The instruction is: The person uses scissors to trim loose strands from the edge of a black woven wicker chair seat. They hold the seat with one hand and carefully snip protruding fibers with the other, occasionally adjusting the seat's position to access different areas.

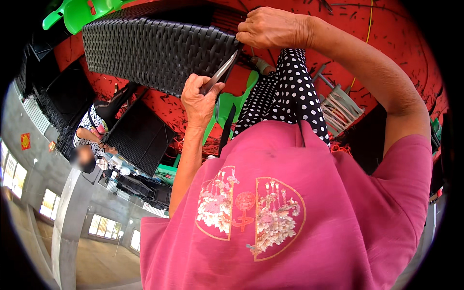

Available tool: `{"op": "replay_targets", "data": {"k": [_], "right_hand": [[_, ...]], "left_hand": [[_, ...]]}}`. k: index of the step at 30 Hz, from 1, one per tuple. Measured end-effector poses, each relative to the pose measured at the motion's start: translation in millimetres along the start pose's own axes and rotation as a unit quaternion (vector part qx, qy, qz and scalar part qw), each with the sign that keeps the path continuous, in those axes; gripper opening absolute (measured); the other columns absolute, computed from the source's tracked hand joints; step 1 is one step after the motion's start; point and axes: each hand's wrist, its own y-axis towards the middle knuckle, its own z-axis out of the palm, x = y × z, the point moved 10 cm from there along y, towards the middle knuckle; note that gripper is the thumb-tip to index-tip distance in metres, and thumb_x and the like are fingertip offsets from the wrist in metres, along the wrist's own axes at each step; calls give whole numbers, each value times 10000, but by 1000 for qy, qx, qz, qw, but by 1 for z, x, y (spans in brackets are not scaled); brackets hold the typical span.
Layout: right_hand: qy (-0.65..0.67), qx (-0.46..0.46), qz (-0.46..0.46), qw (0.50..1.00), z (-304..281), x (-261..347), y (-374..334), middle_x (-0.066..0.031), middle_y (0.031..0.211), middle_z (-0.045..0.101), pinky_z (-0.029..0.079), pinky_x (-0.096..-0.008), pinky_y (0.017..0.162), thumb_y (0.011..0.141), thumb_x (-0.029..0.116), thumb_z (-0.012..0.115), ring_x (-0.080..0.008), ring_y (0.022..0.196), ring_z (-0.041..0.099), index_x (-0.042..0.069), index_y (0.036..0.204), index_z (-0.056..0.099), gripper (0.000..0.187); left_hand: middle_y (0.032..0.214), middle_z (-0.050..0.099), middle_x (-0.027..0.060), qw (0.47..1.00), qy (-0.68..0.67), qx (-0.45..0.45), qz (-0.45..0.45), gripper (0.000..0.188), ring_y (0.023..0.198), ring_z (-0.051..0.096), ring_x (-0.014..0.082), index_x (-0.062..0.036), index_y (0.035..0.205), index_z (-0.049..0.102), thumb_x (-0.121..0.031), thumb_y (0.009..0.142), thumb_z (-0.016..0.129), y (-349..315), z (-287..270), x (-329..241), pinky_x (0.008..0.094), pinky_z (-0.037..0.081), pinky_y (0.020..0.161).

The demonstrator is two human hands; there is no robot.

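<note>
A black woven rattan-style furniture piece (159, 50) lies across the upper middle, its end towards my body. My left hand (199, 99) is closed around a narrow, pointed silver metal blade (223, 70), tilted up along the near end of the weave. Whether it is a knife or another tool I cannot tell. My right hand (270, 30) has its fingers curled and pinched at the upper right corner of the piece. What lies between those fingertips, an edge or a strip, is hidden.
Green plastic chairs (92, 10) stand at the far left, and another green seat (227, 108) is below the piece. Dark offcuts litter the red floor (386, 29). A small strapped stool (342, 108) is at right. Another person (94, 128) works on dark woven furniture (140, 137) at left.
</note>
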Motion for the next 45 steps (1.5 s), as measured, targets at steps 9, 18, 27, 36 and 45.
{"op": "replay_targets", "data": {"k": [9, 18, 27, 36, 45], "right_hand": [[0, -95, 103, 990, -1, -8, -8, -60, 692, 530, 479, -317, 587, 753, 101, 573, -201, 631, 583, 26, 764, 505, 102], [611, -444, 580, 307, 119, -11, -111, -81, 838, 665, 516, -242, 589, 879, 81, 518, -142, 674, 653, 16, 953, 608, 133], [658, -409, 496, 392, 116, 10, -55, -27, 851, 643, 491, -215, 633, 884, 299, 605, -89, 730, 609, 24, 948, 634, 284], [666, -366, 507, 406, 112, 11, -47, -34, 862, 636, 511, -224, 635, 882, 239, 605, -103, 725, 619, -2, 1011, 596, 273], [661, -380, 503, 408, 122, 20, -43, 10, 925, 632, 479, -256, 744, 928, 304, 538, -93, 819, 586, 66, 1092, 592, 294]], "left_hand": [[655, 409, 17, 999, -35, 21, -20, 266, 605, 424, 144, -20, 699, 546, -77, 637, 799, -1, 4, 1, 290, 354, 547], [693, 560, -41, 975, -194, -16, -112, 203, 604, 450, 43, -27, 732, 589, -163, 865, 658, -7, -5, 37, 197, 363, 548], [703, 569, -19, 963, -137, -183, -145, 119, 571, 419, 25, -11, 833, 608, -120, 879, 614, -54, -33, 58, 181, 332, 518], [733, 518, 31, 980, 34, -197, 13, 168, 660, 478, 171, -20, 805, 588, -87, 738, 727, -67, -19, 11, 302, 408, 616], [767, 616, 62, 978, -134, -9, -162, 173, 599, 578, 148, -11, 884, 561, -76, 788, 689, -52, 9, 28, 253, 413, 465]]}}
